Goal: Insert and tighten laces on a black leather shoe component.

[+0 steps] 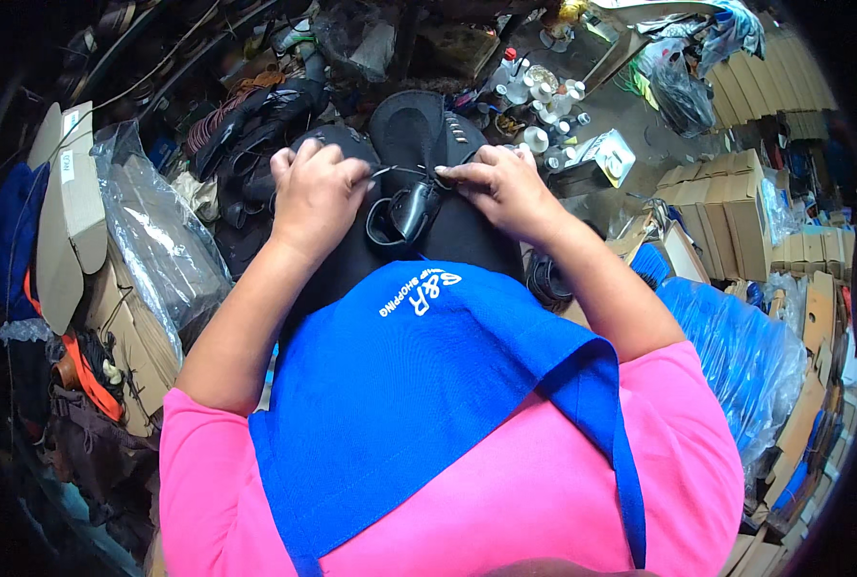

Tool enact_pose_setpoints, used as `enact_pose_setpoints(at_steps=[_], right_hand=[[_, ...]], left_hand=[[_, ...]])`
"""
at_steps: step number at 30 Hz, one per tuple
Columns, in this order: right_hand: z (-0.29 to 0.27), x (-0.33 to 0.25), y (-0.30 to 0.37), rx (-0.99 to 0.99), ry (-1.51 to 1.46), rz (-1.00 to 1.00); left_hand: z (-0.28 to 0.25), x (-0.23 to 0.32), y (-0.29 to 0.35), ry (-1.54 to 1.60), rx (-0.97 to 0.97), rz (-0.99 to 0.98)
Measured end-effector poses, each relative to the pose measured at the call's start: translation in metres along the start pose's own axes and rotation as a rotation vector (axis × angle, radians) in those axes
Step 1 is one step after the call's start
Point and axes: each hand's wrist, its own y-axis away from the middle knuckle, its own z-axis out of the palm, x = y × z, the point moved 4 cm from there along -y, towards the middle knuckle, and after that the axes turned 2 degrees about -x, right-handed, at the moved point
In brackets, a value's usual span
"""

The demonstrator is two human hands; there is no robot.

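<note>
left hand (321, 185) curled tight around a thin dark strand (409, 170) | right hand (501, 187) pinching the strand between thumb and fingers | black shoe (407, 130) between both hands, on the lap (489, 238) near its far edge

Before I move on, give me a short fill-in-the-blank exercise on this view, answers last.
The left hand and right hand pinch a thin strand near a curled strap coloured ____.
The apron is ____.
The shirt sleeves are ____.
Of the two hands, the one nearer the white bottles is the ____ one.

Missing words: black; blue; pink; right.
</note>
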Motion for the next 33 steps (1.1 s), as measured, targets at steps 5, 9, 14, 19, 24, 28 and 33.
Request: enact_pose_setpoints(at_steps=[5, 9, 14, 19, 24, 28, 33], right_hand=[[0.001, 0.024, -0.016, -0.056, -0.194, -0.083], [0.002, 0.030, -0.024, -0.165, -0.257, -0.034], [0.005, 0.033, -0.027, -0.233, -0.298, 0.004], [0.006, 0.036, -0.027, -0.235, -0.348, 0.002], [0.007, 0.037, -0.027, -0.228, -0.394, -0.004], [0.008, 0.038, -0.027, -0.228, -0.410, -0.007], [0.008, 0.038, -0.027, -0.229, -0.423, -0.015]], left_hand=[[0.019, -0.002, -0.018, 0.310, -0.063, 0.041], [0.022, -0.003, -0.022, 0.311, -0.121, 0.015], [0.026, -0.003, -0.023, 0.305, -0.143, 0.008], [0.028, -0.003, -0.024, 0.296, -0.183, 0.002], [0.029, -0.004, -0.024, 0.282, -0.202, -0.005], [0.030, -0.004, -0.025, 0.283, -0.215, -0.014], [0.032, -0.005, -0.026, 0.285, -0.235, -0.024]])
